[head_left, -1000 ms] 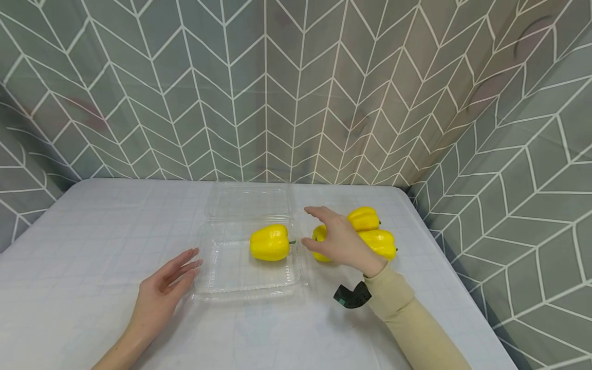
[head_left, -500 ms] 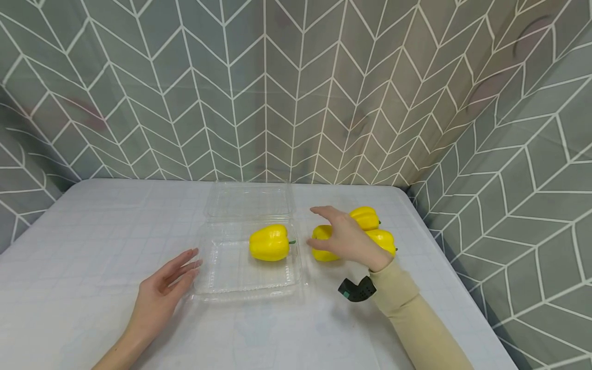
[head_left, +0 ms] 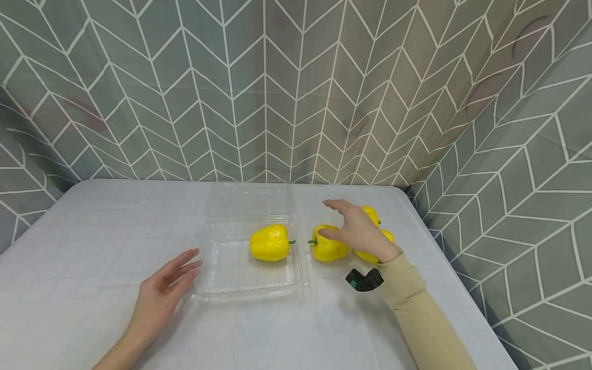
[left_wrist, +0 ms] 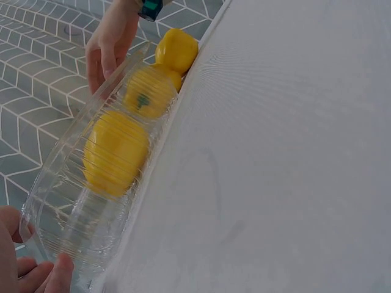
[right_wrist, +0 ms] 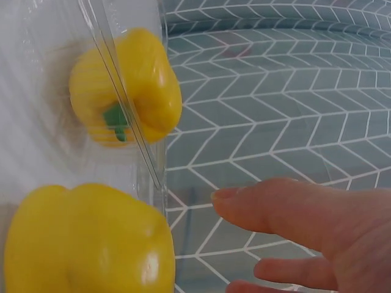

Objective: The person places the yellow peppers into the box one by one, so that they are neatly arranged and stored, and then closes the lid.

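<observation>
From the head view, a clear plastic clamshell container (head_left: 250, 257) lies open on the white table (head_left: 92, 231) with one yellow pepper (head_left: 270, 243) already inside its tray. The right hand (head_left: 358, 231) hovers with fingers spread and relaxed over a second pepper (head_left: 328, 248) just right of the container, the thumb at or near its top, gripping nothing; two more peppers (head_left: 376, 239) lie partly hidden behind that hand. The left hand (head_left: 162, 288) rests flat and open on the table, fingertips at the container's left edge. I judge the step in hand to be the reach for the next pepper to pack. The left wrist view looks along the container (left_wrist: 91, 201), showing the packed pepper (left_wrist: 116, 152) through the ribbed wall and the right hand (left_wrist: 110, 46) beyond. The right wrist view shows the fingers (right_wrist: 287, 210) extended and apart, clear of the near pepper (right_wrist: 85, 244), with the packed pepper (right_wrist: 128, 85) behind the container wall. The next move calls for closing the fingers round the near pepper, then lifting it over the low rim into the free space beside the first.
</observation>
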A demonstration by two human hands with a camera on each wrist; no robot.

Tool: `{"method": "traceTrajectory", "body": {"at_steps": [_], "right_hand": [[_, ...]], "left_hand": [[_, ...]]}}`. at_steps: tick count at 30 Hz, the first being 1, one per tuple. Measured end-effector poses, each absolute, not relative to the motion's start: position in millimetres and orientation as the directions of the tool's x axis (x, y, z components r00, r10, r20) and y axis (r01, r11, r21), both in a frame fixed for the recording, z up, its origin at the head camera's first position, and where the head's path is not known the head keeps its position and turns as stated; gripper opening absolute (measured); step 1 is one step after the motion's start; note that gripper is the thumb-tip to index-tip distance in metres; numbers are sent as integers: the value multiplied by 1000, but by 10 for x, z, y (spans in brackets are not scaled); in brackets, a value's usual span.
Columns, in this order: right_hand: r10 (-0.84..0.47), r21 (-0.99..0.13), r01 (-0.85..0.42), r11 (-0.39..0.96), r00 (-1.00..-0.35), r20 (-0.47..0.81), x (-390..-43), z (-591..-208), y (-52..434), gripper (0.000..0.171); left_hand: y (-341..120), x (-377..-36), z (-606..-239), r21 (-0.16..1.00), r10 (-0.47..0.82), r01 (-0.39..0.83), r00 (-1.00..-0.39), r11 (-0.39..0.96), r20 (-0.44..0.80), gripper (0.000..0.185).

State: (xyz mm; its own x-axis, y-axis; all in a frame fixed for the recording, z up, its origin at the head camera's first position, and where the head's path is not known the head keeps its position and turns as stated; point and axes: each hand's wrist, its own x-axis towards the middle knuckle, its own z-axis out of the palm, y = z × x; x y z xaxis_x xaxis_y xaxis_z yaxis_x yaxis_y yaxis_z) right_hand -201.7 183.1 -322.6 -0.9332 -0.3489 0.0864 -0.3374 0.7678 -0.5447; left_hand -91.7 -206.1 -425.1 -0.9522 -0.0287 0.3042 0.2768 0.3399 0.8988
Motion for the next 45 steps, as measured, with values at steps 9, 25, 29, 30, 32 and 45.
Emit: {"method": "traceTrajectory", "body": {"at_steps": [9, 25, 29, 30, 32, 45], "right_hand": [[-305, -545, -296, 785, -949, 77, -2052, -3179, 1965, 70], [-251, -550, -245, 798, -966, 66, -2220, -3205, 2280, 69], [-239, -543, -230, 808, -969, 55, -2253, -3216, 2334, 70], [-238, -541, -228, 809, -970, 54, -2259, -3218, 2344, 70], [-234, -539, -223, 812, -971, 50, -2269, -3218, 2365, 70], [-168, -543, -136, 829, -986, -10, -2335, -3234, 2524, 68]], "left_hand": [[-2061, -919, -4245, 900, -26, 277, -953, 337, 303, 46], [-2060, -915, -4249, 901, -28, 274, -953, 336, 300, 46], [-2060, -917, -4250, 904, -27, 276, -953, 327, 301, 46], [-2060, -917, -4251, 904, -27, 276, -953, 326, 301, 46], [-2061, -917, -4252, 904, -26, 277, -953, 326, 302, 46], [-2066, -921, -4255, 903, -18, 268, -957, 337, 290, 46]]}}
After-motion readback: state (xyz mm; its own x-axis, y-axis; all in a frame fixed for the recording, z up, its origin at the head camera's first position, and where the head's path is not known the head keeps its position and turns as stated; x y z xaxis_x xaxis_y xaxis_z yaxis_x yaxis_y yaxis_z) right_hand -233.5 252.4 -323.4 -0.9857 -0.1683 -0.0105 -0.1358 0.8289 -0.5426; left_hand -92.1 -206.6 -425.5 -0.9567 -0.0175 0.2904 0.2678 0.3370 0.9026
